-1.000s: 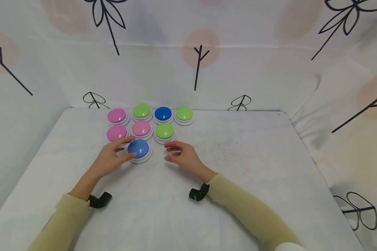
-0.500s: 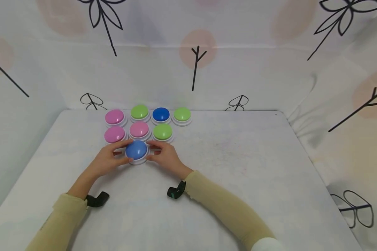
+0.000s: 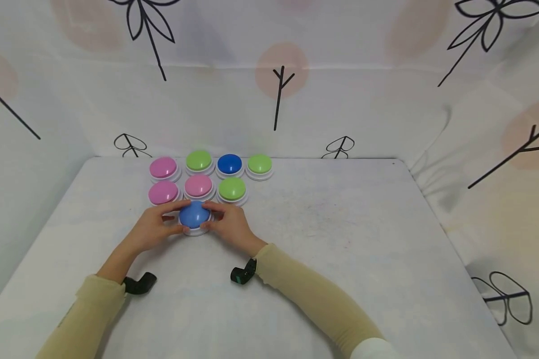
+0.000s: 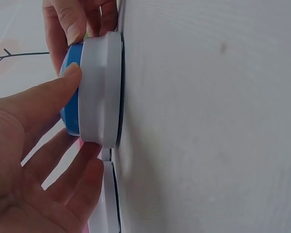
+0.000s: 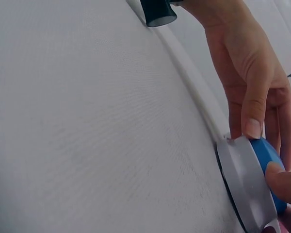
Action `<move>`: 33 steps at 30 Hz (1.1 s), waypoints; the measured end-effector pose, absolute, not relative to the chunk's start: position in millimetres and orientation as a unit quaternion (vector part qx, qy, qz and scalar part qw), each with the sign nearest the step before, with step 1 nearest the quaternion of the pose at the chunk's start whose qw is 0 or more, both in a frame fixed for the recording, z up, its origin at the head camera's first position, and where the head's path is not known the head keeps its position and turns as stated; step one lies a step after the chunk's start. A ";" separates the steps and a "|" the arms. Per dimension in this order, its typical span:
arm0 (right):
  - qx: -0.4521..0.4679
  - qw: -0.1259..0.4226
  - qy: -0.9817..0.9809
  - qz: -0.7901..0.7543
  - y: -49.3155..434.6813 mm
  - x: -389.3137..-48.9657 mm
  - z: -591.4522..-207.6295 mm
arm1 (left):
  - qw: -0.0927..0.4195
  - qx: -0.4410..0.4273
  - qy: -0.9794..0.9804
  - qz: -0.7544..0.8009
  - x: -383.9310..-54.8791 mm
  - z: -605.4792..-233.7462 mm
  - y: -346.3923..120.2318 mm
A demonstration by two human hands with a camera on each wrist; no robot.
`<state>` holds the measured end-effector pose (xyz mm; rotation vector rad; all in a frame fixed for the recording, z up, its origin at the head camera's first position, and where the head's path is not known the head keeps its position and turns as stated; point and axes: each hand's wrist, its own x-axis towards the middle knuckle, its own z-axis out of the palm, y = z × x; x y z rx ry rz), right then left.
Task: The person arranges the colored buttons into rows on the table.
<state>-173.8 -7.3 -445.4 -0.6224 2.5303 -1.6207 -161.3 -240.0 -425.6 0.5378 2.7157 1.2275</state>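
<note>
A push button with a blue dome and white round base (image 3: 194,215) is held between both hands at the front of a cluster of buttons. My left hand (image 3: 153,229) grips its left side, thumb (image 4: 72,73) at the dome's edge and fingers around the far side. From the right, my right hand (image 3: 231,227) holds the same button, its thumb (image 5: 281,182) on the dome's edge in the right wrist view. Just behind it are a pink button (image 3: 198,185), a green button (image 3: 232,188) and a magenta button (image 3: 163,192).
A back row holds another magenta button (image 3: 163,167), a green button (image 3: 199,160), a dark blue button (image 3: 229,164) and a second green one. They stand on a white table (image 3: 341,239), close to its far edge. A patterned cloth (image 3: 233,99) rises behind.
My right hand has moved left from apart until its fingers reached the blue button. My left hand keeps its grip, and the button stays about where it was.
</note>
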 end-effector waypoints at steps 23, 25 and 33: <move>-0.202 0.042 0.830 -0.518 5.5 -170.3 -448.4 | 0.050 0.185 0.894 0.406 -158.2 -422.1 -228.4; -0.201 0.044 0.829 -0.519 9.0 -169.1 -448.2 | 0.049 0.185 0.893 0.406 -157.3 -422.0 -225.4; -0.201 0.044 0.823 -0.529 24.8 -163.8 -449.6 | 0.056 0.193 0.900 0.387 -157.1 -419.9 -210.0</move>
